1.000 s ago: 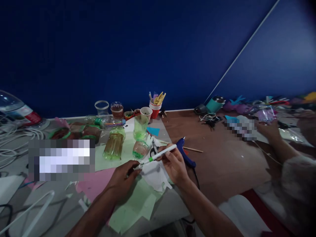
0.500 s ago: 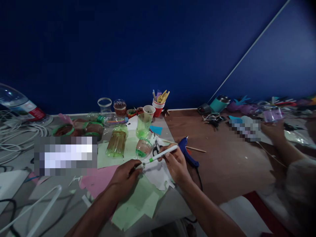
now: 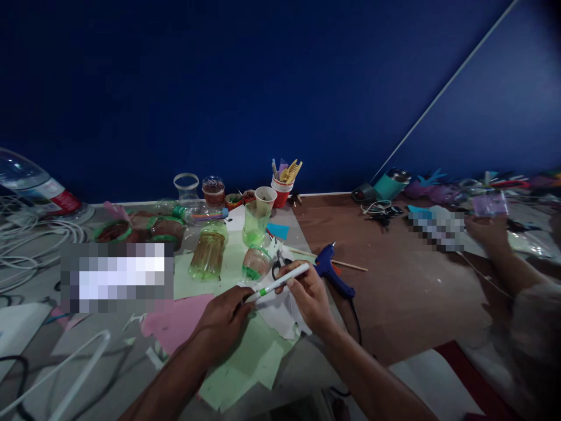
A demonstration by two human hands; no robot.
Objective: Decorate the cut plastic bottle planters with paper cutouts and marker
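My right hand [image 3: 307, 292] pinches a white marker pen [image 3: 283, 279] with a green band, held at a slant above the paper. My left hand [image 3: 230, 313] is closed around the pen's lower left end, and its fingers hide the tip. Beneath both hands lie light green paper [image 3: 245, 359], a pink sheet [image 3: 177, 318] and white scraps. Just beyond the pen, black-handled scissors [image 3: 277, 266] lie partly covered by my right hand. A cut piece of green-tinted plastic bottle [image 3: 256, 263] rests beside them.
A blue glue gun [image 3: 333, 272] and a wooden stick [image 3: 350, 265] lie to the right. Cut bottle pieces [image 3: 208, 251] and a red cup of tools [image 3: 283, 190] stand behind. White cables [image 3: 44, 245] coil at left. Another person's hand [image 3: 488, 234] holds clear plastic at far right.
The pen has shifted down and left, its lower end now further inside my left fingers. My right hand has moved slightly with it.
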